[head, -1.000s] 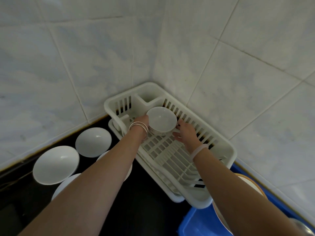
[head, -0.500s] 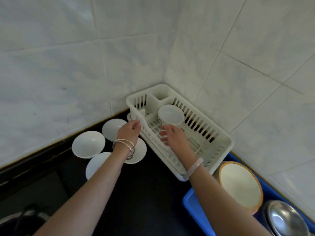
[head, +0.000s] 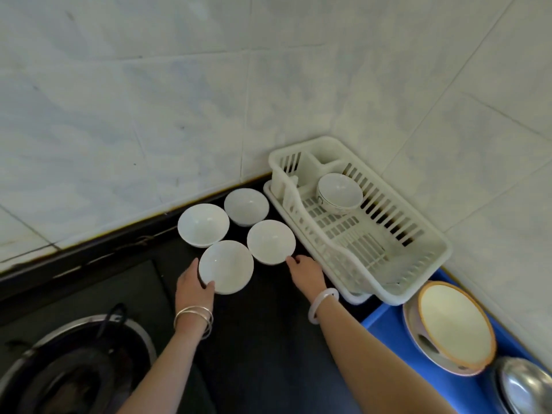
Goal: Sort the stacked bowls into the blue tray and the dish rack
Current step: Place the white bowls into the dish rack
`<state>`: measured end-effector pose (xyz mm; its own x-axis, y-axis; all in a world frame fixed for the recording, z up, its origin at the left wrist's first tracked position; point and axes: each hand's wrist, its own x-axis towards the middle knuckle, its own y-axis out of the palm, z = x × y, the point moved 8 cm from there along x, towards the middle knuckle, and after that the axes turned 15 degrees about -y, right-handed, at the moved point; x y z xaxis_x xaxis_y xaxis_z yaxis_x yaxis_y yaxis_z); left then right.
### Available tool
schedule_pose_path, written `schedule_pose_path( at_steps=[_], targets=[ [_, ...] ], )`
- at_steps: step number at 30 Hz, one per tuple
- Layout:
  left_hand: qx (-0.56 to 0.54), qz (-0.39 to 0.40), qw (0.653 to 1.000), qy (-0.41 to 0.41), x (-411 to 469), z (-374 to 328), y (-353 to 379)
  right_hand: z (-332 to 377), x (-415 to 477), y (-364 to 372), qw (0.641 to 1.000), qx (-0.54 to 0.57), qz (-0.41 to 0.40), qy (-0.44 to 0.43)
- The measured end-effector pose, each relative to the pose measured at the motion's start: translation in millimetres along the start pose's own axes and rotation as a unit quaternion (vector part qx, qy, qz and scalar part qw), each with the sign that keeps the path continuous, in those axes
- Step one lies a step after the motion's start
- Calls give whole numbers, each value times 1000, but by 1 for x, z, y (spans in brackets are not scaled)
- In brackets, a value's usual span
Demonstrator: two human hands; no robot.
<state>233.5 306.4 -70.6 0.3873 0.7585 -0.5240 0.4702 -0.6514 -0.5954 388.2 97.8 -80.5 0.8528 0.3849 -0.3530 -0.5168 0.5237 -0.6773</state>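
Observation:
Several white bowls stand in a cluster on the black counter. My left hand [head: 194, 286] grips the nearest bowl [head: 226, 266], thumb on its near rim and fingers round its left side. My right hand [head: 304, 271] reaches with straight fingers to the near edge of the right bowl [head: 271, 242]. Two more bowls [head: 203, 225] [head: 246, 207] sit behind, by the wall. The white dish rack [head: 418, 264] stands in the corner with one gold-trimmed bowl [head: 340, 191] at its far end. The blue tray [head: 385, 319] lies at the lower right.
In the blue tray lie an orange-rimmed dish [head: 454, 324] on a pink plate [head: 418, 336] and a steel bowl [head: 525, 383]. A gas burner [head: 77, 369] sits at the lower left. Tiled walls close the corner behind the bowls and the rack.
Both hands have left the rack, with the small bowl staying inside it, and come down to the bowls on the counter. The view has swung left.

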Motion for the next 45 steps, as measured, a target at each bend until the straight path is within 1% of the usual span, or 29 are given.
schedule_pose_path(
  at_steps=[3, 6, 9, 10, 12, 15, 18, 24, 29, 36, 41, 45],
  targets=[
    [-40, 44, 997, -48, 10, 13, 6, -2, 7, 5, 996, 76, -40, 24],
    [-87, 71, 992, -65, 15, 19, 12, -3, 12, 12, 986, 148, -60, 51],
    [-140, 89, 983, -81, 19, 23, 15, -2, 13, 15, 956, 266, -93, 84],
    [-160, 98, 979, -85, 20, 25, 16, -1, 13, 13, 947, 291, -105, 88],
    [-192, 114, 970, -94, 21, 29, 18, -1, 11, 7, 941, 304, -122, 88],
    [-233, 137, 956, -112, 25, 34, 21, 5, 2, -5, 944, 292, -134, 70],
    [-274, 165, 938, -134, 26, 37, 26, 21, -6, -15, 950, 283, -128, 35],
    [-305, 191, 918, -165, 28, 39, 31, 59, -11, -6, 974, 215, -62, -17],
    [-356, 190, 896, -183, 25, 40, 26, 70, -12, 20, 990, 140, -19, 3],
    [-362, 190, 893, -187, 26, 41, 25, 69, -12, 36, 997, 82, 11, 13],
    [-347, 189, 902, -173, 27, 39, 26, 67, -13, 41, 997, 68, 12, 15],
    [-345, 194, 901, -179, 30, 40, 28, 62, -12, 45, 997, 71, 17, 19]
  ],
)
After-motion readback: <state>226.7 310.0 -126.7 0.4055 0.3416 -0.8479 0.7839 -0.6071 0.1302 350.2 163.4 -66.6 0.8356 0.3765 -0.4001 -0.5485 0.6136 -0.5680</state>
